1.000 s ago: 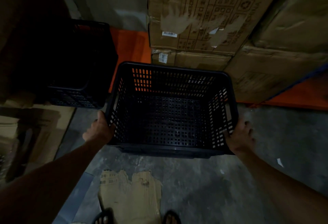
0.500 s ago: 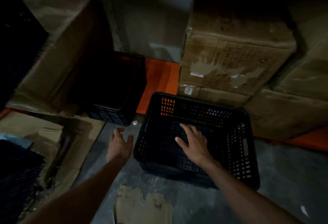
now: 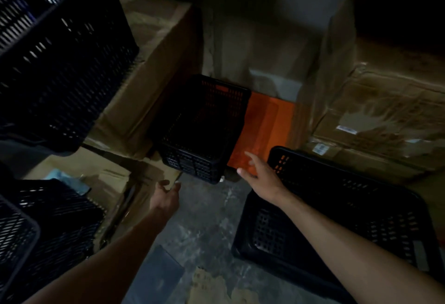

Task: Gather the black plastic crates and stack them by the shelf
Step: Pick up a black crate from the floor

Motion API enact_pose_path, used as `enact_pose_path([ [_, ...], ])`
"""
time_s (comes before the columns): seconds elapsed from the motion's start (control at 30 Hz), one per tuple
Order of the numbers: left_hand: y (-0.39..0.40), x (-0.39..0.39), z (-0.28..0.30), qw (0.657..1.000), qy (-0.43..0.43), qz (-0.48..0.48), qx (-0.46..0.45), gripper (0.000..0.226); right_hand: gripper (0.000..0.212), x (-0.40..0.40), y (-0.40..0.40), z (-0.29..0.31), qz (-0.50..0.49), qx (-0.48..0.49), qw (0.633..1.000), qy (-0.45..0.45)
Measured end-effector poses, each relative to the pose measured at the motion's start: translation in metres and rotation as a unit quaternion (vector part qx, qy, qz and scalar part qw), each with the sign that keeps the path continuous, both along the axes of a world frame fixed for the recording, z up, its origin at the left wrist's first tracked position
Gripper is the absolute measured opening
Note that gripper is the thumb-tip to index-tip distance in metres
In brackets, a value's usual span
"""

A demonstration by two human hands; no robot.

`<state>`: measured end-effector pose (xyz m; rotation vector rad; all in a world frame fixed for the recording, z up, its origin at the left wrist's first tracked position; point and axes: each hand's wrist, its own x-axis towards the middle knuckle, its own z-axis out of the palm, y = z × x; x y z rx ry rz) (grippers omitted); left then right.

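A black perforated crate rests on the concrete floor at my right, under my right forearm. A second black crate sits tilted on the orange shelf base ahead. My left hand hovers just below that crate's near left corner, fingers apart and empty. My right hand reaches toward its near right corner, fingers spread, holding nothing. More black crates stand at upper left and lower left.
Large cardboard boxes fill the shelf on the right, another box leans at left. Flattened cardboard lies on the floor at left, and a torn piece lies near my feet. A grey pillar rises behind.
Both hands let go of the crate, which now rests on the floor at right. My view turned left, and both hands reached toward the crate on the orange shelf base.
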<state>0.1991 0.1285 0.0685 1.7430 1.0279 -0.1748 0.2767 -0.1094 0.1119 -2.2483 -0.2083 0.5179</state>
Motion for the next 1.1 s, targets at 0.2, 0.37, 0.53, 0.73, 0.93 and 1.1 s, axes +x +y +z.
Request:
enact_pose_path([
  [0.2, 0.058, 0.040, -0.036, 0.998, 0.002, 0.008, -0.065, 0.053, 0.062, 0.050, 0.064, -0.017, 0.001, 0.006, 1.000, 0.026],
  [0.37, 0.069, 0.082, -0.077, 0.993, 0.002, 0.008, -0.114, 0.059, 0.064, 0.108, 0.090, -0.054, -0.001, -0.010, 0.998, 0.070],
  [0.53, 0.072, 0.142, -0.112, 0.994, 0.015, 0.015, -0.109, 0.063, 0.065, 0.190, 0.105, -0.101, -0.047, 0.005, 0.995, 0.090],
  [0.73, 0.068, 0.200, -0.169, 0.975, 0.034, 0.070, -0.210, 0.081, 0.093, 0.282, 0.092, -0.172, -0.195, 0.026, 0.977, 0.083],
  [0.93, 0.058, 0.232, -0.211, 0.950, 0.026, 0.134, -0.281, 0.080, 0.080, 0.325, 0.084, -0.210, -0.226, 0.023, 0.956, 0.187],
  [1.1, 0.055, 0.235, -0.210, 0.926, -0.076, 0.175, -0.326, 0.040, 0.052, 0.322, 0.095, -0.217, -0.202, 0.043, 0.959, 0.193],
])
